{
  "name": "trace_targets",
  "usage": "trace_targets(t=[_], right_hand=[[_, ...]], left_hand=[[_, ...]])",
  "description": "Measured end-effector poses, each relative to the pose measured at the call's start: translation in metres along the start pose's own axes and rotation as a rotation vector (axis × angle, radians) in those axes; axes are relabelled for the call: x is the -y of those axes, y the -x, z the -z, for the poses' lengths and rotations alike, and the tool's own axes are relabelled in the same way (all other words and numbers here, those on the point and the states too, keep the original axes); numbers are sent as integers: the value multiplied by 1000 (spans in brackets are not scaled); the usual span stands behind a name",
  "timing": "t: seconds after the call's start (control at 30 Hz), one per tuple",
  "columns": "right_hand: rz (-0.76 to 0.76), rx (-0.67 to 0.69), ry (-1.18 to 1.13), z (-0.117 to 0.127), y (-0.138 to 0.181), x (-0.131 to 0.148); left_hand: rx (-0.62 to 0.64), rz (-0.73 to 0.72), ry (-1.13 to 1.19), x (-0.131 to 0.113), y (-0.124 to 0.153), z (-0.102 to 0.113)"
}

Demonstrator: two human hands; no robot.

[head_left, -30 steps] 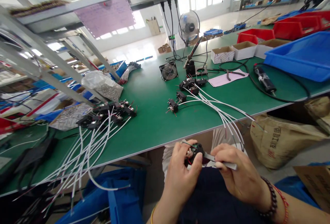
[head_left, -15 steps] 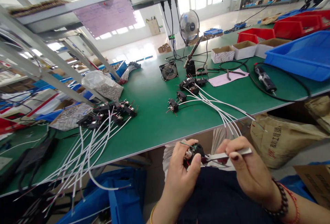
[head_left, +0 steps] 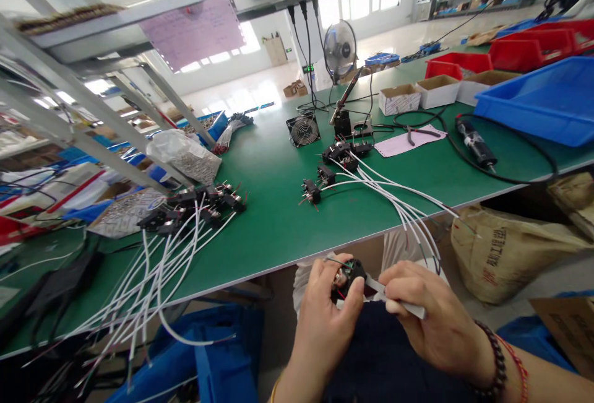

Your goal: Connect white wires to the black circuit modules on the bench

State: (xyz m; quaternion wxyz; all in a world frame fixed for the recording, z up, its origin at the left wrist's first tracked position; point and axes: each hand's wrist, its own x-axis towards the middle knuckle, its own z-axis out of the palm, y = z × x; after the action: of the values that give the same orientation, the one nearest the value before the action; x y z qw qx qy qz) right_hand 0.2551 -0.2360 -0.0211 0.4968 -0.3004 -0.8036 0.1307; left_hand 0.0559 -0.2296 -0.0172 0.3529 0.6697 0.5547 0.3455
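Observation:
My left hand (head_left: 327, 310) is closed around a small black plastic housing (head_left: 356, 270), above my lap at the bench's front edge. A silvery metal part and thin green and red wires show on the housing's left side. Metal tweezers (head_left: 403, 305) are pinched in my right hand (head_left: 431, 316), their narrow end pointing left against the housing's right side. My fingers hide the exact contact. Similar black housings with white cables (head_left: 346, 155) lie on the green bench (head_left: 273, 223) ahead. Another pile of such housings (head_left: 204, 202) sits to the left, its cables hanging over the edge.
A soldering iron (head_left: 348, 96) stands in its holder behind a small square fan (head_left: 304, 129). Pliers (head_left: 411, 137) rest on pink paper. To the right are a corded black electric screwdriver (head_left: 477, 143), a blue tray (head_left: 533, 103) and small cardboard boxes (head_left: 400, 99). Metal frame posts rise at left.
My right hand has turned and moved slightly left and down. The tweezers now slope down to the right instead of lying nearly level. The left hand keeps the housing in place.

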Motion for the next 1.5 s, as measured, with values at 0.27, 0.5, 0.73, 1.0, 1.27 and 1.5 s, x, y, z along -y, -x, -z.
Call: trace_targets(t=[0.27, 0.5, 0.73, 1.0, 1.27, 1.5], right_hand=[[-550, -189, -675, -5, -4, -17], [-900, -254, -1113, -13, -8, -27], [-462, -234, -544, 5, -1, -6], [-583, -244, -712, -4, 3, -9], [-786, -211, -1026, -2, -3, -19], [-512, -264, -604, 8, -5, -6]], left_hand=[[66, -75, 135, 4, 4, 1], [109, -129, 254, 6, 4, 0], [57, -68, 159, 0, 3, 0], [82, -83, 143, 2, 6, 1], [120, -106, 226, 3, 4, 1], [63, -16, 209, 1, 3, 0]])
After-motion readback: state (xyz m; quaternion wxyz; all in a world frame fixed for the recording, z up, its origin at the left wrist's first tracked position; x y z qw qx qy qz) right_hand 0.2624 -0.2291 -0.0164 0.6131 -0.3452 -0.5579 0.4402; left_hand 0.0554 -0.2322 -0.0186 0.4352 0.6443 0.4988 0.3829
